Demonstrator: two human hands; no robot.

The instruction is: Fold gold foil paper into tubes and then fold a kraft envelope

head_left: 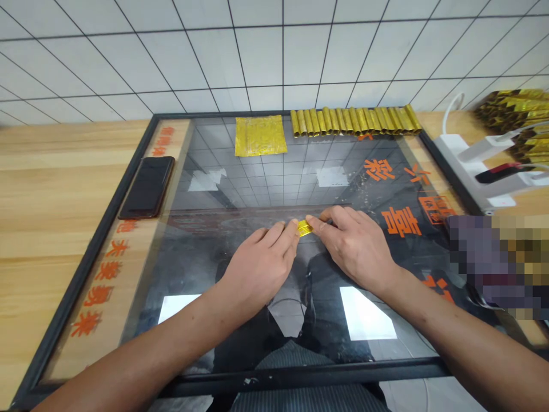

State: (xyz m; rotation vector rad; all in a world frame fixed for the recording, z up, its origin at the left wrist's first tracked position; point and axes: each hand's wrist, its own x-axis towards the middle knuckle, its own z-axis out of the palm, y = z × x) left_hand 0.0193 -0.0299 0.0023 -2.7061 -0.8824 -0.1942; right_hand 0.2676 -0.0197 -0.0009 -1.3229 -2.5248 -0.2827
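Observation:
A small folded strip of gold paper lies on the dark glass panel, between my two hands. My left hand pinches its left end with the fingers pressed together. At the strip's right end, my right hand grips it between thumb and curled fingers. Only the middle of the strip shows; the fingertips hide both ends. Farther back lies a flat sheet of gold paper. To its right, several rolled gold paper tubes stand side by side in a row.
A black phone rests on the panel's left side. At the right are a white power strip with plugs and cables, and piles of folded gold paper. A blurred purple item sits at the right edge. Behind rises a tiled wall.

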